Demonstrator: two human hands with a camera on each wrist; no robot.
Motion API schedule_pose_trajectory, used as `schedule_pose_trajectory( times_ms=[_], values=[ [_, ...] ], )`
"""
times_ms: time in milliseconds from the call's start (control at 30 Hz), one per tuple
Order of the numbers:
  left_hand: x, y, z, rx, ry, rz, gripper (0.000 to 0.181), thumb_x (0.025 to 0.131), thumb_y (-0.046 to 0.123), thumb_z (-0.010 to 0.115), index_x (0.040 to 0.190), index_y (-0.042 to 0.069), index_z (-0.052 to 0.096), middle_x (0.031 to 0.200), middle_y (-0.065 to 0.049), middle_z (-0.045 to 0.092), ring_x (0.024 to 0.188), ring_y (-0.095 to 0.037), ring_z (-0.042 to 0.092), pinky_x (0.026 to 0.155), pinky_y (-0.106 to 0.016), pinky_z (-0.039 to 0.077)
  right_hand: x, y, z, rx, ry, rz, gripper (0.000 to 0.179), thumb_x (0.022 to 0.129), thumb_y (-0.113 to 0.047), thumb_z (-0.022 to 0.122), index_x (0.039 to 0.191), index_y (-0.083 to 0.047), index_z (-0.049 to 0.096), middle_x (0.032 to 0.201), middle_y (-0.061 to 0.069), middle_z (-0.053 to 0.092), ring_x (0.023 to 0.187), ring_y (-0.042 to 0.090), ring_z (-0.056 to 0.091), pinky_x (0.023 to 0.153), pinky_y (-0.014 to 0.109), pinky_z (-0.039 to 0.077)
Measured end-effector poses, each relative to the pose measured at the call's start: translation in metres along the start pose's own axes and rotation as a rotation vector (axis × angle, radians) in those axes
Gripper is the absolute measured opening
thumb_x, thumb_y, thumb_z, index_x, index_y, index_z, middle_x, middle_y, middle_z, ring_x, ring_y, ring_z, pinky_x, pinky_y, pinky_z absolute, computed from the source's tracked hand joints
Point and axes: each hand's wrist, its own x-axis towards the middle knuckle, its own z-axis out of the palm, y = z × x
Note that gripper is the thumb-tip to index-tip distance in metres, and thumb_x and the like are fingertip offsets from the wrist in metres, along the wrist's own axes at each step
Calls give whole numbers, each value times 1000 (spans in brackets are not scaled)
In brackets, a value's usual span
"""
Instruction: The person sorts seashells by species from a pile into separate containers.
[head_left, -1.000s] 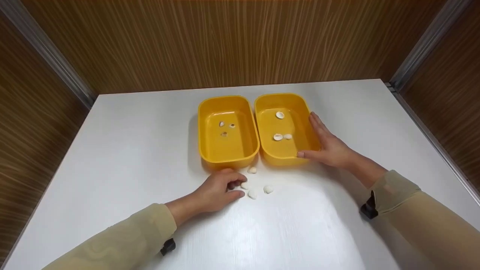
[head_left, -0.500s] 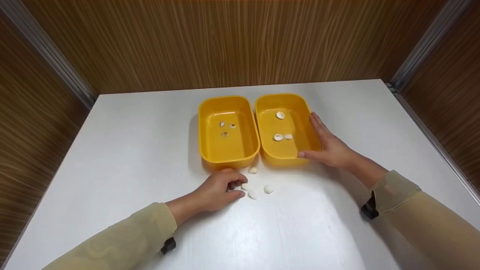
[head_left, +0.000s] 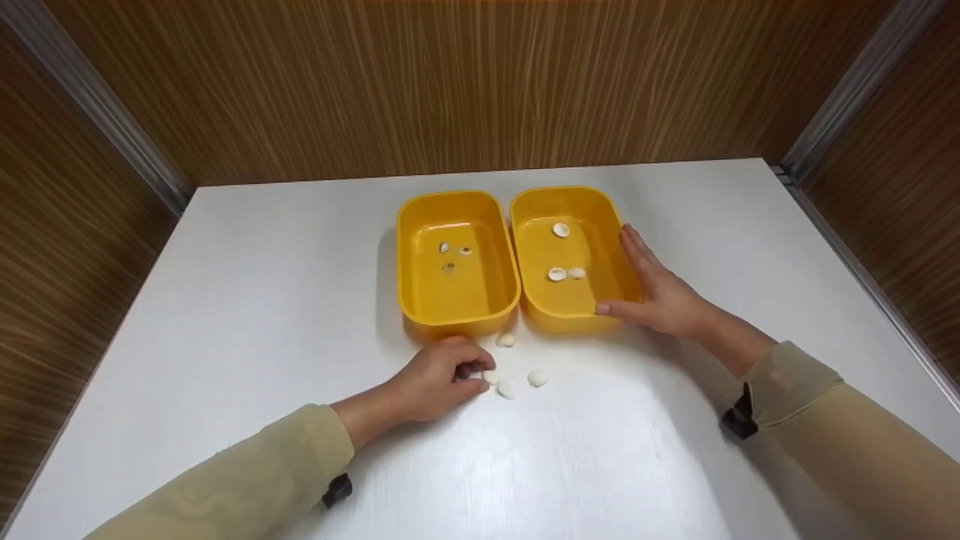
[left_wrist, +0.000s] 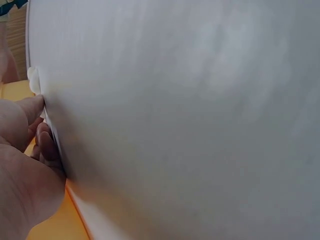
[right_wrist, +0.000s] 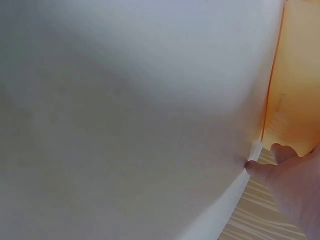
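In the head view, my left hand is low on the table, its thumb and curled index finger pinching a small white seashell. Another white seashell lies right beside the thumb tip, and the wrist view shows pale shells near the thumb. My right hand rests against the right yellow container, thumb on its near rim and straight fingers along its outer side. Three white shells lie inside it. The left yellow container holds three small darker shells.
One more white shell lies on the white table right of the pinched one. A cream shell sits just in front of the gap between the containers. Wood-grain panels enclose the table at the back and sides.
My left thumb and index finger have drawn closer together on the white seashell, which has shifted slightly toward me. My right hand and both containers stay in place.
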Motion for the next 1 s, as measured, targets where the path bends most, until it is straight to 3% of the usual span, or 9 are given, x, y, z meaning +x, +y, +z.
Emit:
schedule_pose_trajectory(
  times_ms=[233,500,733,1000],
  values=[
    [1,0,-1,16,0,20,14,97,8,77,110,8,75,99,-2,61,91,-16,57,81,-27,49,0,0,0,4,-5,15,123,91,-53,82,171,-23,-8,177,-5,-13,163,33,-2,127,62,9],
    [3,1,-2,34,-31,-16,13,98,10,76,111,9,73,99,0,59,92,-15,56,83,-27,48,0,0,-1,-2,-7,17,123,91,-53,81,171,-23,-8,177,-6,-13,163,34,-2,127,63,9],
    [5,2,-3,42,-42,11,11,97,9,76,107,7,73,97,-2,59,90,-18,56,80,-27,47,-1,1,0,8,-2,11,123,91,-52,82,171,-22,-6,177,-6,-13,163,33,-3,127,63,9],
    [6,3,-5,46,-65,-14,10,97,11,77,105,8,70,96,-2,58,90,-17,55,80,-27,46,-1,0,0,8,1,7,123,91,-52,82,171,-19,-4,177,-5,-12,163,33,-2,127,63,9]
  ],
)
